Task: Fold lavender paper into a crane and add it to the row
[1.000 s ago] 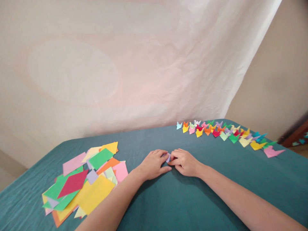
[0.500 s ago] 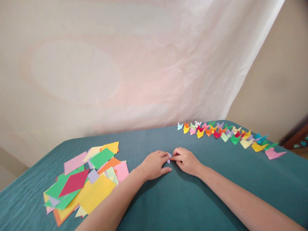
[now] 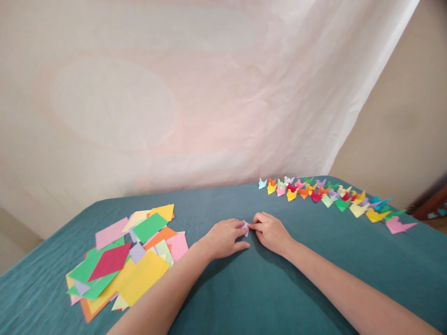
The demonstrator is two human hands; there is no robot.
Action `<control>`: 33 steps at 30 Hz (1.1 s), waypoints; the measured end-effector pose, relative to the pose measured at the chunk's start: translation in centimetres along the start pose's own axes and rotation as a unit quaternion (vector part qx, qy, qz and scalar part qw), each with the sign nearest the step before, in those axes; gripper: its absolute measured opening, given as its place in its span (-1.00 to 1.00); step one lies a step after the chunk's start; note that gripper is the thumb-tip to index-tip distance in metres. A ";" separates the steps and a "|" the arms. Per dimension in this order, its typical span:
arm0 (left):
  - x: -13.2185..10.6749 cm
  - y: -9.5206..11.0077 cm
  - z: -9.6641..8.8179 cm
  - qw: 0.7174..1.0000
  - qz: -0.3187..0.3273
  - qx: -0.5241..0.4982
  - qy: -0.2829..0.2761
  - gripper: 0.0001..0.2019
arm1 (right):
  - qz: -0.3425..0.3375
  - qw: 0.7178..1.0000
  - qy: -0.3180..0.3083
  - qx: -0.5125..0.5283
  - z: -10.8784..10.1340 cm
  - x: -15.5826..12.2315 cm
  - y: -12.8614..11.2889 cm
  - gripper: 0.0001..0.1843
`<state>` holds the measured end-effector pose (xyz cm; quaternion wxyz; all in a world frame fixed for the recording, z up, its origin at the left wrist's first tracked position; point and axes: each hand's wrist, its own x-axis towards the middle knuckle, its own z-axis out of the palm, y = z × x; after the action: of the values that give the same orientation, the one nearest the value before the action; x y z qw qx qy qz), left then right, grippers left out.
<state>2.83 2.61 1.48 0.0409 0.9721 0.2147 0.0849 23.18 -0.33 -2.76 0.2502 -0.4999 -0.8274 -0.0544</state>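
A small folded piece of lavender paper (image 3: 246, 229) lies on the table in front of me, partly hidden under fingers. My left hand (image 3: 226, 238) rests over its left side, fingers stretched out flat on it and the thumb apart, nearer to me. On the other side, my right hand (image 3: 270, 231) has its fingers curled in, with the index finger and thumb closed at the paper's right corner. The exact grip of those fingertips is too small to make out fully.
Loose coloured paper sheets (image 3: 143, 277) lie in an overlapping heap at the left, close to my left forearm. Rows of small folded paper birds (image 3: 328, 200) stand at the back right of the green tablecloth (image 3: 223, 298). A pale curtain (image 3: 209, 93) hangs behind the table.
My right fingertips have shifted slightly up to the lavender paper's right corner, and a little more of the paper shows. The left hand stays almost in place. The view has moved slightly.
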 end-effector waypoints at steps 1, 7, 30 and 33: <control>0.0 0.0 -0.1 1.000 0.003 0.003 -0.002 -0.58 | 0.002 1.000 -0.002 -0.006 0.0 0.0 0.0 -0.74; 0.1 -0.3 -0.2 1.000 0.022 0.011 -0.014 -0.62 | 0.014 0.999 -0.029 -0.042 -0.3 0.1 -0.3 -0.75; 0.0 -0.5 -1.4 0.998 0.033 -0.035 -0.041 -0.64 | -0.014 0.982 -0.113 -0.149 -1.9 0.7 -1.8 -0.67; 0.0 -0.7 -1.4 0.997 0.038 -0.044 -0.045 -0.66 | -0.010 0.983 -0.116 -0.145 -1.9 0.7 -1.7 -0.69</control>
<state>2.30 3.26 2.80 0.0900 0.9797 0.1715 0.0522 22.14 -1.26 -0.56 0.0773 -0.5252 -0.8392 -0.1180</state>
